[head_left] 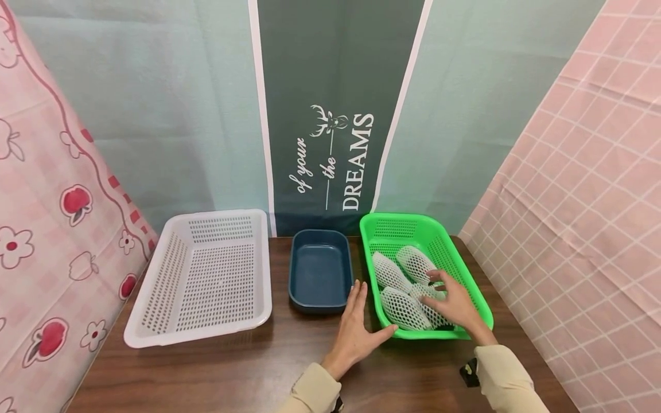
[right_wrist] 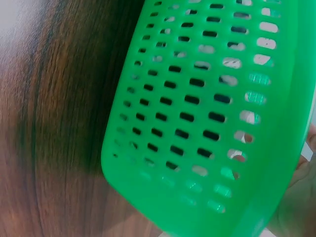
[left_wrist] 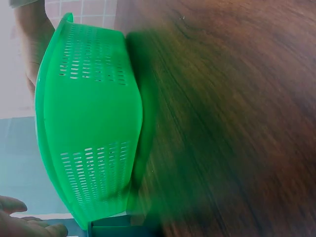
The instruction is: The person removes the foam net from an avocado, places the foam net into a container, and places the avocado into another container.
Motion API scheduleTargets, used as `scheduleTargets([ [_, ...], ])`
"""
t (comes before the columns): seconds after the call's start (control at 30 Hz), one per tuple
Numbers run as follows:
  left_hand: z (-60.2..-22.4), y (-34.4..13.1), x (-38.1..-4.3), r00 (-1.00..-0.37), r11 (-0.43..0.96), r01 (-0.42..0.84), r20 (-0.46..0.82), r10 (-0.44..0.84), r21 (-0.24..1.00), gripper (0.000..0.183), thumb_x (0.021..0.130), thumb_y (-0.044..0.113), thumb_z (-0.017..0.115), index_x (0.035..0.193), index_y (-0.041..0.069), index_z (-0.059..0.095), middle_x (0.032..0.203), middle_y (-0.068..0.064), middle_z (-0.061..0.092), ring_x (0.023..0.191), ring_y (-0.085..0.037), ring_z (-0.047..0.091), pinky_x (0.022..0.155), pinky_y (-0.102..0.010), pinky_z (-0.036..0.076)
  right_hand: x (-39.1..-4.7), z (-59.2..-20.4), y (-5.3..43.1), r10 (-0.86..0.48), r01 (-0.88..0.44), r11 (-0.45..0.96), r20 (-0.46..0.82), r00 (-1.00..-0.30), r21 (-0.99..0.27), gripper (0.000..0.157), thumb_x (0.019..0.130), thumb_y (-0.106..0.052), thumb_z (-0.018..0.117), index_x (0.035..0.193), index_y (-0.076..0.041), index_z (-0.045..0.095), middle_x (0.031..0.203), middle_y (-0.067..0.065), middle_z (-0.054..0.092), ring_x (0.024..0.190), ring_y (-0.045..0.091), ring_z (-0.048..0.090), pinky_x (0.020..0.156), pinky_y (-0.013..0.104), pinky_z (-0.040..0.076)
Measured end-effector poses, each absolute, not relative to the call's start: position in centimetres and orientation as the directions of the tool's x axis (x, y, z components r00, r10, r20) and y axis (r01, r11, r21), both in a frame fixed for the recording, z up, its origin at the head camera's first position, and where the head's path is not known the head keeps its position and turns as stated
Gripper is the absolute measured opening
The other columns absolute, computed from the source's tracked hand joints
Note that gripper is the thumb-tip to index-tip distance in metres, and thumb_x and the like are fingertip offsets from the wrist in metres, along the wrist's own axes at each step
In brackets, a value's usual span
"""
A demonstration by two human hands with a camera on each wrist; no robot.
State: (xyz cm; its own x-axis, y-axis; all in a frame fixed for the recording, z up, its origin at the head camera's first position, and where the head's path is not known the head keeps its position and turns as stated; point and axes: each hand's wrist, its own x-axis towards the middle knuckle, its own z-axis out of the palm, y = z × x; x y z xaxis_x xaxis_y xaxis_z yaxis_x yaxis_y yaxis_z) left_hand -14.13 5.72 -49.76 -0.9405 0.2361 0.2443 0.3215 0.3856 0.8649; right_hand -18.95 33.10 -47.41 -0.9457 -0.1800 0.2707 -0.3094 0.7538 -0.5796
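Several oblong objects in white foam netting (head_left: 404, 310) lie in a green basket (head_left: 465, 256); the netting hides what is inside. My right hand (head_left: 457, 304) is in that basket, with bent, spread fingers and thumb over the nearest right netted object (head_left: 430, 294). In the right wrist view, the basket wall (right_wrist: 187, 113) covers most of this hand (right_wrist: 298, 197). Outside the basket's front left corner, my left hand (head_left: 356, 335) has its fingers extended and its thumb by the rim. Part of the left hand (left_wrist: 27, 222) shows at the left wrist view's lower corner.
A dark blue rectangular tray (head_left: 320, 234) stands left of the green basket, close to the left fingertips. Farther left is a white perforated basket (head_left: 222, 287). All stand on a brown wooden table (head_left: 222, 367), with fabric hangings (head_left: 222, 115) behind and on both sides.
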Motion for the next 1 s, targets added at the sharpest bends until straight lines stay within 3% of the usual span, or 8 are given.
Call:
scheduleTargets([
  [0.33,-50.0,6.1,-13.7,-0.944,0.371,0.308,0.232,0.235,0.876,0.099,0.079,0.053,0.075,0.155,0.014,0.024,0.16,-0.004,0.013,0.142,-0.03,0.021,0.105,-0.052,0.034,-18.9,-47.7,34.3,-0.184,-0.284,0.781,0.23,-0.956,-0.556,0.058,0.08,-0.017,0.081,0.124,0.007,0.052,0.12,0.028,0.055,0.105,0.047,0.055,0.086,0.059,0.045],
  [0.67,-50.3,6.6,-13.5,-0.945,0.357,0.293,0.211,0.251,0.887,0.101,0.079,0.054,0.075,0.155,0.013,0.022,0.16,-0.002,0.016,0.145,-0.028,0.01,0.107,-0.054,0.028,-19.1,-47.4,35.2,-0.195,-0.267,0.785,0.187,-0.963,-0.559,0.056,0.08,-0.021,0.081,0.122,0.004,0.054,0.119,0.027,0.056,0.107,0.046,0.054,0.088,0.058,0.045],
  [1.0,-50.7,7.7,-13.5,-0.93,0.276,0.331,0.263,0.256,0.902,0.104,0.079,0.051,0.076,0.155,0.008,0.02,0.16,-0.001,0.014,0.145,-0.031,0.01,0.108,-0.055,0.028,-18.8,-47.2,35.9,-0.197,-0.206,0.763,0.083,-0.977,-0.613,0.062,0.081,-0.023,0.08,0.127,0.006,0.051,0.124,0.028,0.053,0.113,0.048,0.049,0.083,0.058,0.046],
])
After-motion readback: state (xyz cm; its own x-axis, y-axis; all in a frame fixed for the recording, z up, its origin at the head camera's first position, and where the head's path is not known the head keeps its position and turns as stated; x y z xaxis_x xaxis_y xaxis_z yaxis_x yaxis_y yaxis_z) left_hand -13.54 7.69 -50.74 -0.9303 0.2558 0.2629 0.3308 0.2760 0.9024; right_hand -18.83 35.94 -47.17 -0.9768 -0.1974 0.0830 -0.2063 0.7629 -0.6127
